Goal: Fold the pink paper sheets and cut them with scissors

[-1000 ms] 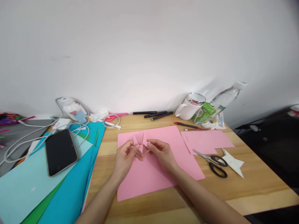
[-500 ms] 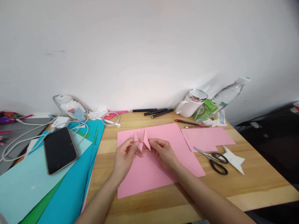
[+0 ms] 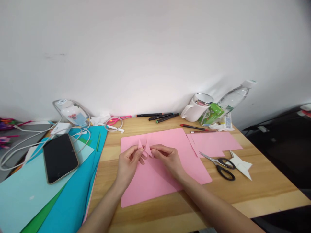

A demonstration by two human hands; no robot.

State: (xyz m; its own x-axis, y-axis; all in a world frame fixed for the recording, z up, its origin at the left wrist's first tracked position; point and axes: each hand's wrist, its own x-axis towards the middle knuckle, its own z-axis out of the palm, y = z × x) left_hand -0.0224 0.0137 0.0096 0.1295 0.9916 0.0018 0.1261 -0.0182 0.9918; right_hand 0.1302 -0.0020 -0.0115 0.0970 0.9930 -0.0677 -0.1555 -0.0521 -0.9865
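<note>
Between my fingertips is a small folded pink paper piece (image 3: 148, 149) with two pointed flaps standing up. My left hand (image 3: 129, 164) pinches its left side, thumb in front. My right hand (image 3: 168, 159) has thumb and fingertips closed at the right flap. Fingers hide part of the lower folds. Both hands are above large pink paper sheets (image 3: 150, 187) lying flat. Right of these lie open-bladed scissors (image 3: 220, 165) with black handles, partly over a white folded paper star shape (image 3: 242, 165).
A phone (image 3: 60, 158) and white cable rest on blue and green papers (image 3: 70, 207) at left. Along the wall are markers (image 3: 167, 117), a white mug (image 3: 195, 110), a green box (image 3: 212, 114) and a leaning bottle (image 3: 234, 97). A cut pink strip (image 3: 216, 142) lies at right.
My right hand has moved slightly left, and the two pointed flaps are closer together. My left hand keeps its pinch. The whole view has shifted a little.
</note>
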